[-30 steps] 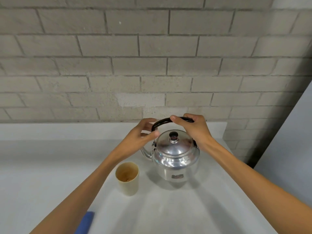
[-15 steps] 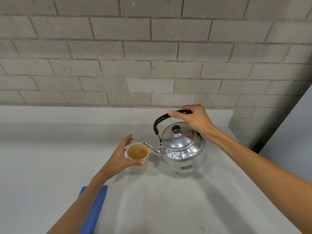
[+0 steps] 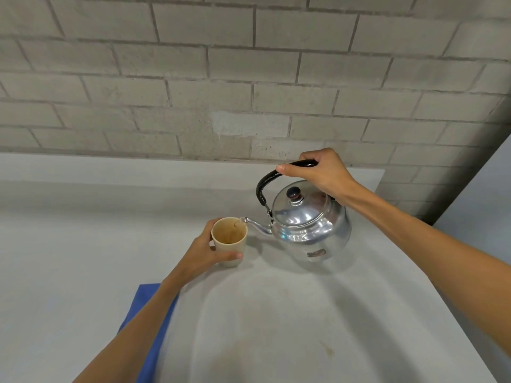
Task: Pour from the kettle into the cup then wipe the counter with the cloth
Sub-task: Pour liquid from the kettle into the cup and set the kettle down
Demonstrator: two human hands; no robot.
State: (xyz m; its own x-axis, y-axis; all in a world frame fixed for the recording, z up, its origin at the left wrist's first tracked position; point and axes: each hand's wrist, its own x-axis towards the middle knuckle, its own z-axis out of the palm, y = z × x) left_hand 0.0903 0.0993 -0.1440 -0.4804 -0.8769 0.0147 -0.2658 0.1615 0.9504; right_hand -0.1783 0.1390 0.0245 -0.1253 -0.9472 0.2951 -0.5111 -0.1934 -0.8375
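Note:
A shiny metal kettle with a black handle is tilted to the left above the counter. My right hand grips its handle from above. Its spout reaches over the rim of a beige cup, and a thin brownish stream runs from the spout into the cup. My left hand wraps around the cup from the left, and the cup stands on the counter. A blue cloth lies flat near the front, partly hidden under my left forearm.
The pale grey counter ends at a brick wall behind and at an edge on the right. A faint brown stain marks the counter near the front right. A grey panel stands at the far right.
My left hand left the kettle handle and closed around the cup. My right hand lifted and tilted the kettle, bringing the spout over the cup; liquid now streams in.

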